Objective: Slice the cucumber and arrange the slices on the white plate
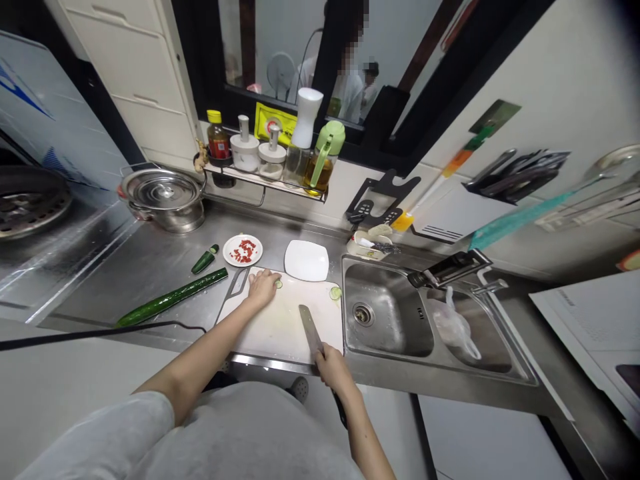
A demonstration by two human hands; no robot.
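Observation:
My left hand (261,289) rests on the upper left of the white cutting board (270,337), its fingers bent over a short piece of cucumber (279,285) whose pale cut face shows at the fingertips. My right hand (332,368) is wrapped round the black handle of a kitchen knife (311,327). The blade lies over the board's right half, pointing away from me and apart from the cucumber piece. Near the board's right edge lies a cucumber slice (335,293). Left of the board are a long cucumber (173,298) and a shorter cucumber piece (204,261).
Behind the board stand a plate of chopped red pieces (231,251) and a white square dish (307,260). A double sink (387,333) adjoins on the right, with a plastic bag (454,325) in its far basin. A lidded pot (175,217) and a seasoning rack (260,179) line the back.

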